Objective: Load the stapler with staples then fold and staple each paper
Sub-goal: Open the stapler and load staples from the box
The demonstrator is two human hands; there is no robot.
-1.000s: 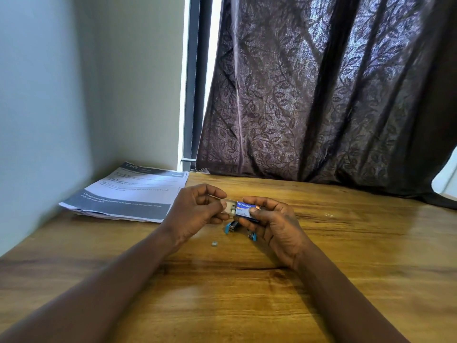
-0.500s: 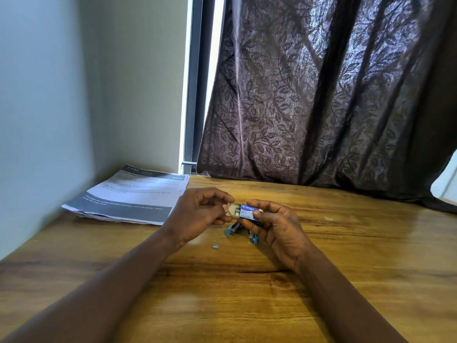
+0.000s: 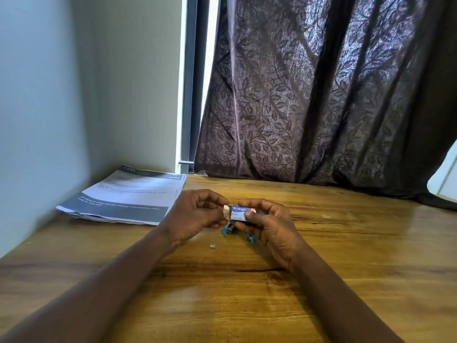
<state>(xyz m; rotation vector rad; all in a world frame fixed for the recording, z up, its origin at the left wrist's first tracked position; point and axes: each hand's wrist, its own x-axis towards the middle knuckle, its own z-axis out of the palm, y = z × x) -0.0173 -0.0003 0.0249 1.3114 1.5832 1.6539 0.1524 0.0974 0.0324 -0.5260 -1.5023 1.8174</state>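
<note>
We sit at a wooden table (image 3: 346, 243) in a corner, a pale wall (image 3: 49, 95) on the left and a dark leaf-patterned curtain (image 3: 321, 95) behind. The papers (image 3: 128, 194) lie in a flat stack at the far left, unfolded, well apart from our hands. Our right hand (image 3: 269, 229) grips the small blue staple box (image 3: 238, 212) with thumb on top and fingers curled beneath, lifted just above the table. Our left hand (image 3: 195, 214) pinches the box's white end, which sticks out a little at the left. The blue stapler (image 3: 228, 230) lies on the table just under the box, mostly hidden by the right hand, so we cannot tell whether it is open. A small loose piece of staples (image 3: 212, 246) rests near it, toward us. We judge that loading has barely begun: the step in hand is getting a strip out of the box. To do it well, we should keep the box level and steady in the right hand, draw the white end out straight and slowly, and take one whole strip without bending it, since strips break easily and bits scatter on the table.
</note>
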